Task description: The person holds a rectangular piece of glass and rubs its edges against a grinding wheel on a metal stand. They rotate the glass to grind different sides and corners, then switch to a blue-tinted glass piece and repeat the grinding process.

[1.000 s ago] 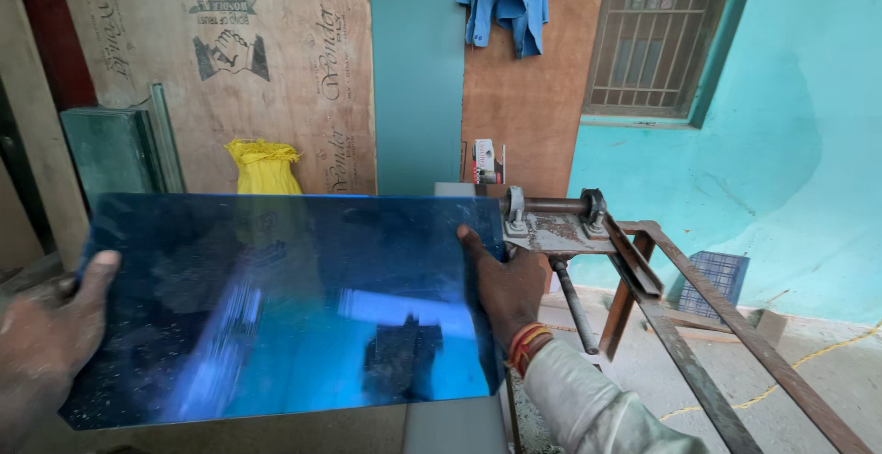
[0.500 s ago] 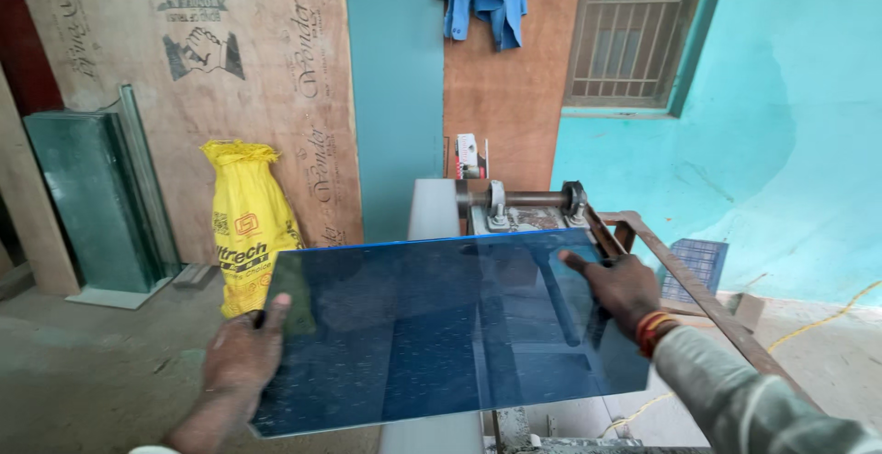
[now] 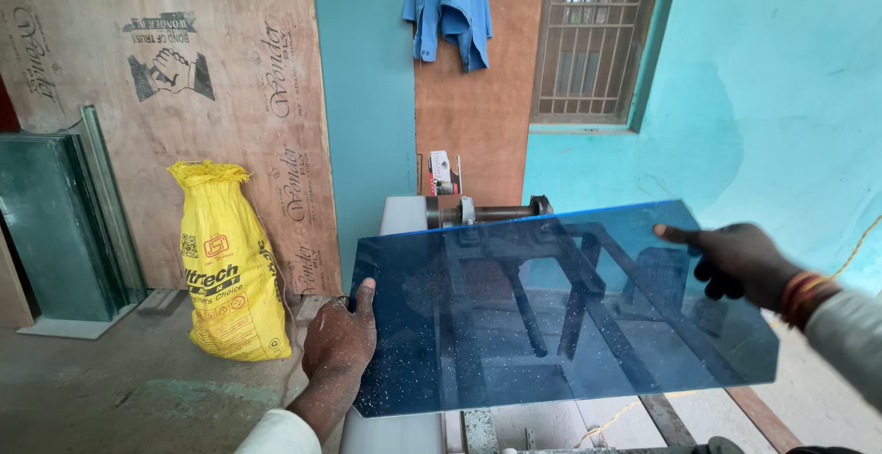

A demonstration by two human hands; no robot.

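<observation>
Holding a blue tinted glass sheet [image 3: 560, 312] out in front of me is all both hands are busy with, seen from the head view, the only one there is. My left hand [image 3: 340, 339] grips the sheet's left edge, thumb lying on top and the other fingers curled underneath, out of sight. My right hand [image 3: 735, 261] is on the far right part of the sheet near its top edge, forefinger stretched flat along the surface and the rest bent; I cannot tell whether any finger hooks under that side. The sheet hangs in the air, tilted a little, above a metal frame stand [image 3: 570, 316] that shows through it; nothing carries it but me.

I judge the right side to be the weak point: if that hand only presses from above, the glass could slide down and away, and its lower right corner might strike the frame's bars. White specks dust the surface, so my grip may be slippery. A bare edge against my left palm could cut if the pane shifts. Behind, a yellow sack [image 3: 228, 266] stands near leaning plywood boards [image 3: 184, 123] and stacked green glass panes [image 3: 55, 229], well apart from the sheet.
</observation>
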